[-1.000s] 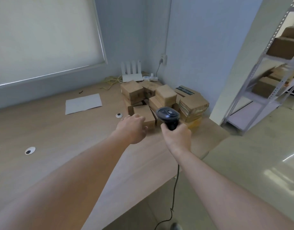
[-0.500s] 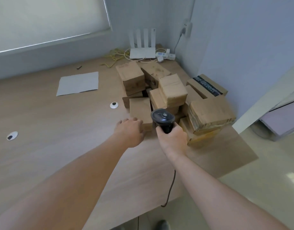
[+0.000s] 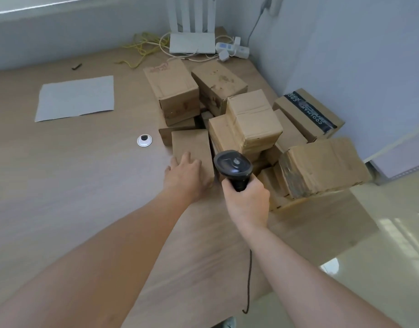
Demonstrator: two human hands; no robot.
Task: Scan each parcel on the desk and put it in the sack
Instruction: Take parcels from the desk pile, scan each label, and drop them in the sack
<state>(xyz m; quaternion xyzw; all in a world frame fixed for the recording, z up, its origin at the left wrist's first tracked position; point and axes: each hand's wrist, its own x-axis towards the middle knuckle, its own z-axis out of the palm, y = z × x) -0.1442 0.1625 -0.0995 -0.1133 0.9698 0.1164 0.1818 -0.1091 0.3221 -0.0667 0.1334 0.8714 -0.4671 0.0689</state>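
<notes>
My left hand [image 3: 184, 178] lies flat, fingers straight, on the near parcel [image 3: 191, 150] on the surface [image 3: 61, 185]; my right hand [image 3: 247, 202] has its grip wrapped round the scanner [image 3: 233, 166].

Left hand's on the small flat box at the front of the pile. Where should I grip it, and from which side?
Probably across the near end of the small flat brown cardboard box, with the left hand coming from above and the open desk side. It lies flat on the wooden desk with its left edge free; its right edge sits close to the stacked cartons and the black handheld scanner in the right hand.
</notes>
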